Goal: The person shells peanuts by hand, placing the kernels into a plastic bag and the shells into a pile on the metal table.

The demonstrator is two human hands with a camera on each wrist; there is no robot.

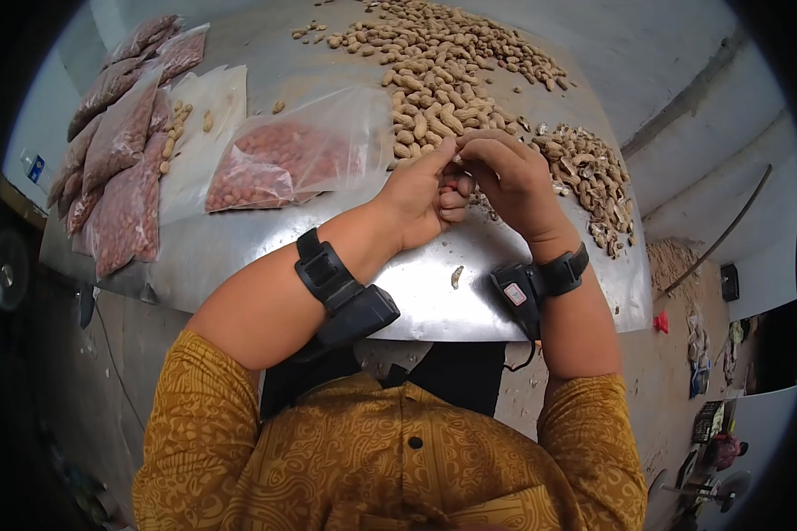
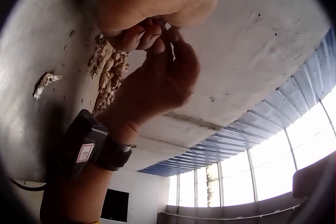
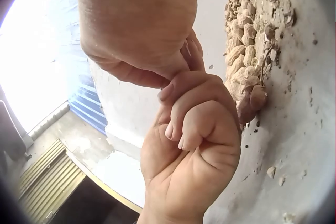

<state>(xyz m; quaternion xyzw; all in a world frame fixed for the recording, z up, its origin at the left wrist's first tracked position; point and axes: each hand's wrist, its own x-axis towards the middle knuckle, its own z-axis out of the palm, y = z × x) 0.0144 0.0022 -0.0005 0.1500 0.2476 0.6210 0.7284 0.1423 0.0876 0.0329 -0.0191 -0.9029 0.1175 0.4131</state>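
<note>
My two hands meet above the near edge of the peanut pile (image 1: 434, 111). The fingers of my left hand (image 1: 412, 202) are curled into the palm, with a bit of red showing between them in the head view. My right hand (image 1: 514, 181) bends over from the other side, its thumb and fingertips pinched together against the left thumb and index finger. Both hands pinch a peanut there, almost wholly hidden by the fingers; a pale speck shows between the fingertips in the left wrist view. Broken peanut shells (image 1: 589, 181) lie heaped just right of the right hand.
A clear bag of red peanut kernels (image 1: 257, 164) lies left of the hands on the metal table (image 1: 328, 239). Filled bags (image 1: 124, 150) are stacked at the far left, beside a flat plastic bag (image 1: 226, 97) with several loose peanuts. One shell piece (image 1: 457, 277) lies near the front edge.
</note>
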